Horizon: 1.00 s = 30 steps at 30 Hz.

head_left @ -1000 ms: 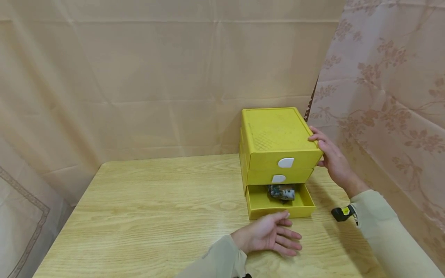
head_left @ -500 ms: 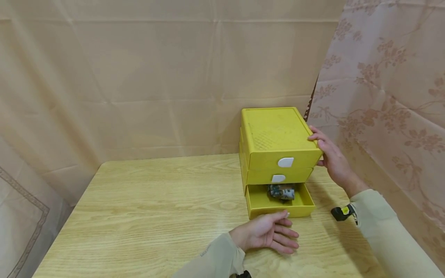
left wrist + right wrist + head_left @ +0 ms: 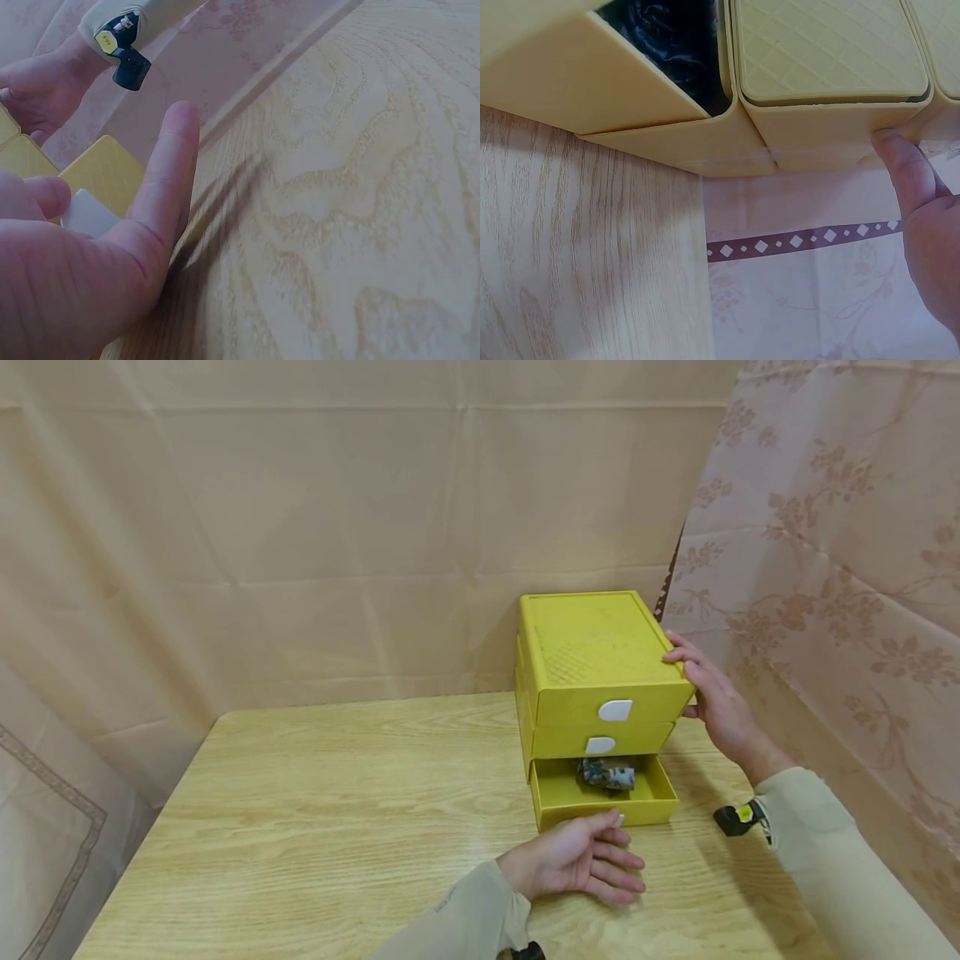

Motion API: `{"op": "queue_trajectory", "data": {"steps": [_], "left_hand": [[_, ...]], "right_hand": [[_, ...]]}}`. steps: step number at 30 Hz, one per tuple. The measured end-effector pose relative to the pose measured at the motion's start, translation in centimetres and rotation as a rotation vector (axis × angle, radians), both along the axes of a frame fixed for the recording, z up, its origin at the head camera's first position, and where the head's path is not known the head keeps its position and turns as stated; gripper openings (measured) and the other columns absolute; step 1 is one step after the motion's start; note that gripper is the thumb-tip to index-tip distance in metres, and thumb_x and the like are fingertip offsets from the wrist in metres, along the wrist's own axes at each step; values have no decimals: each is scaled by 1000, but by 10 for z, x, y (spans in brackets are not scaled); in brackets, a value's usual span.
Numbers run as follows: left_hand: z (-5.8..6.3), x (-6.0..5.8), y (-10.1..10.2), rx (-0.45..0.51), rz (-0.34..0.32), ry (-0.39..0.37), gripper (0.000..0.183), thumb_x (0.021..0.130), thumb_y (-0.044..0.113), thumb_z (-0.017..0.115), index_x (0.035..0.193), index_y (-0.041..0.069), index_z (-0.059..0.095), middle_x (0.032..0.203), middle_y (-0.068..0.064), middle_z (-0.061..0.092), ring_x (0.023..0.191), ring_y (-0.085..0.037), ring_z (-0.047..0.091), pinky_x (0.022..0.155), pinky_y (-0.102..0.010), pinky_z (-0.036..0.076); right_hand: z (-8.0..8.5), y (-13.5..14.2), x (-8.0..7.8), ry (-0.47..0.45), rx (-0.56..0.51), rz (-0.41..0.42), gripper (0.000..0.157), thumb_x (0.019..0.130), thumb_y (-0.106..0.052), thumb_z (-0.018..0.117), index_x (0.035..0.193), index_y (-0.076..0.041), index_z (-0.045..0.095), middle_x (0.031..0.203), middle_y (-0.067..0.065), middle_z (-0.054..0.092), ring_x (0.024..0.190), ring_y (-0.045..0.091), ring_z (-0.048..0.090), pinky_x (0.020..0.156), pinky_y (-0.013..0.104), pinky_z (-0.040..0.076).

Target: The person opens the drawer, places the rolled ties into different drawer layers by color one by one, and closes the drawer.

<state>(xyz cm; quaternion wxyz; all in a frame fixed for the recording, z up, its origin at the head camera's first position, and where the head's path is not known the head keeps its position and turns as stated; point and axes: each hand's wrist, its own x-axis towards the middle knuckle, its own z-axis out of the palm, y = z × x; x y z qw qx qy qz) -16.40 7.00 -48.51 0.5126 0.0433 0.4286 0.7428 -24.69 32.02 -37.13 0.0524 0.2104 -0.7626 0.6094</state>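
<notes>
A yellow three-drawer cabinet [image 3: 600, 639] stands at the table's back right, its bottom drawer [image 3: 551, 789] pulled out. Inside that drawer lies a crumpled, shiny bundle [image 3: 607, 774] with a dark blue-grey pattern, partly under the drawer above. My left hand [image 3: 573, 860] is at the drawer front, pinching its white pull tab [image 3: 88, 214] between the thumb and the base of the index finger; the other fingers stretch out to the right. My right hand [image 3: 720, 706] rests against the cabinet's upper right edge, fingertips on the top, and a finger [image 3: 904, 169] presses the side wall.
White tabs mark the closed top drawer [image 3: 577, 704] and middle drawer [image 3: 562, 741]. The wood-grain table [image 3: 337, 810] reaches left and forward of the cabinet. A beige curtain [image 3: 337, 527] hangs behind, and a floral cloth [image 3: 847, 552] hangs to the right.
The bottom drawer has slid in very slightly, and my left hand's outstretched fingers have shifted a little left and up. My right hand stays at the cabinet's edge.
</notes>
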Motion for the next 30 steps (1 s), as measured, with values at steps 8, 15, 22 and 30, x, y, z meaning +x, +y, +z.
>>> {"op": "queue_trajectory", "data": {"steps": [8,15,22,30], "left_hand": [[1,-4,2,6,31,15,54,96,46,51,121,-2,48,110,-22,63,100,-44,61,85,-58,47],[0,-6,4,25,56,18,50,96,45,51,116,0,49,112,-24,61,100,-45,61,85,-58,47],[-1,-11,5,8,91,39,61,96,47,50,124,-6,44,114,-26,60,98,-45,61,83,-57,49],[-1,-18,6,15,124,38,60,96,47,50,125,-6,42,115,-28,58,98,-45,61,84,-56,48]], "right_hand": [[0,1,1,-7,-18,9,37,106,-31,26,127,-6,44,158,0,10,129,16,33,70,31,53],[1,0,2,-7,12,-9,37,106,-33,26,127,-7,44,158,0,10,129,16,33,70,31,53],[1,-1,2,-6,5,-4,37,106,-33,26,127,-7,44,158,0,10,130,15,33,70,31,53],[0,0,0,-4,-29,16,36,106,-31,27,127,-8,45,158,1,10,130,15,32,71,29,53]]}}
